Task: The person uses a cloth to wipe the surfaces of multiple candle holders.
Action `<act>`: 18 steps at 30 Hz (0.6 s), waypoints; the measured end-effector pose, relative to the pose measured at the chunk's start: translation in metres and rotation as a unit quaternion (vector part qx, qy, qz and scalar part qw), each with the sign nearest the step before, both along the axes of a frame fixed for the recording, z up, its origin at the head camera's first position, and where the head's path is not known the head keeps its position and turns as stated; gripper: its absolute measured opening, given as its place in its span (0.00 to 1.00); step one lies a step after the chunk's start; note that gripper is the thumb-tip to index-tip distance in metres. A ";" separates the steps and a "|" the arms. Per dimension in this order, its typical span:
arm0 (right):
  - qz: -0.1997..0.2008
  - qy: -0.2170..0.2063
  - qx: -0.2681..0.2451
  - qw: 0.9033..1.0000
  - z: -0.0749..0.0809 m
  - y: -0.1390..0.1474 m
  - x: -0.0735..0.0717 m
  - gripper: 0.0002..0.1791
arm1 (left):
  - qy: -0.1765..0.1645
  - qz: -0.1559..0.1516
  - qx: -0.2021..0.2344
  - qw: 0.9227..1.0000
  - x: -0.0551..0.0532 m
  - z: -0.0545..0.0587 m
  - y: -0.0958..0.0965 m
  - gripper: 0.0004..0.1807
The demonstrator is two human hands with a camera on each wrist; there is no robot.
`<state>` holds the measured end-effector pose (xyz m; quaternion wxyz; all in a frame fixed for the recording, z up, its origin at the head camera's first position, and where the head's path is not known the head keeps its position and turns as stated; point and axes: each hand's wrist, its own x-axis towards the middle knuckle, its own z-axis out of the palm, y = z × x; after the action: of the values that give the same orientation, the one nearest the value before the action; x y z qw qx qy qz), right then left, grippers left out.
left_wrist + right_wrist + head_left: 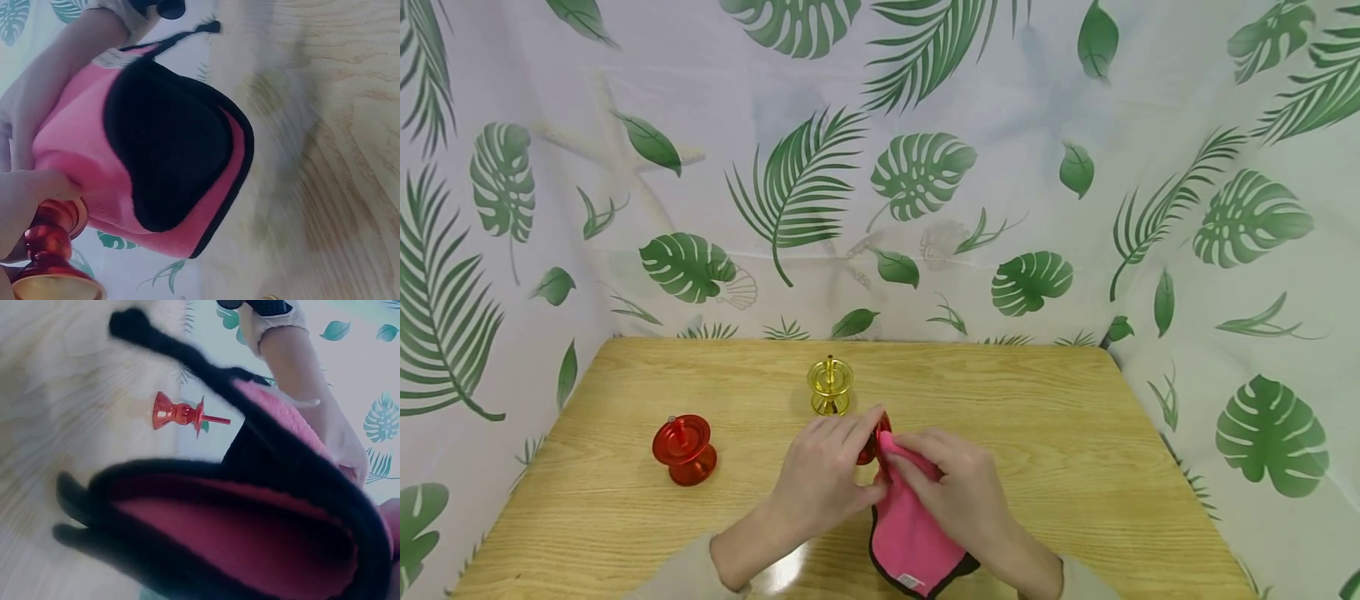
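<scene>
My left hand (823, 471) grips a red metallic candle holder (868, 451), which is tipped on its side off the table. In the left wrist view that candle holder (49, 242) shows a narrow waist and a flared base. My right hand (961, 487) pinches a pink cloth (913, 533) with black edging against the holder's dish. The cloth (81, 134) hangs down below both hands, and a black patch and a cord show on it. Fingers and cloth hide most of the dish.
Another red candle holder (685, 446) stands on the wooden table (1000, 383) at the left; the right wrist view shows its upright spike. A gold candle holder (831, 387) stands behind my hands. Leaf-printed sheeting (925, 275) surrounds the table.
</scene>
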<state>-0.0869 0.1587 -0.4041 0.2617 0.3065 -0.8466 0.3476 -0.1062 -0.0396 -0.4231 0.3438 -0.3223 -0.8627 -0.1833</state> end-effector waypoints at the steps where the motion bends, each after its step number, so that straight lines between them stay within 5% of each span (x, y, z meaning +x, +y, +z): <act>1: 0.009 0.010 0.002 1.000 0.000 0.001 0.000 0.16 | -0.011 -0.007 0.008 1.000 0.000 0.001 -0.001 0.39; 6: 0.070 0.092 0.008 0.993 -0.005 0.007 -0.006 0.06 | -0.117 -0.039 0.054 0.991 0.001 0.009 -0.005 0.40; 10: 0.103 0.142 0.016 0.984 -0.010 0.014 -0.011 0.17 | -0.197 -0.054 0.083 0.975 0.003 0.015 -0.007 0.44; 18: 0.104 0.194 -0.002 0.976 -0.013 0.024 -0.015 0.11 | -0.217 -0.053 0.094 0.970 0.003 0.016 -0.007 0.42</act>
<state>-0.1017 0.1823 -0.4170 0.3834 0.4542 -0.7426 0.3086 -0.1030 -0.0464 -0.4071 0.1673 -0.2862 -0.8775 -0.3465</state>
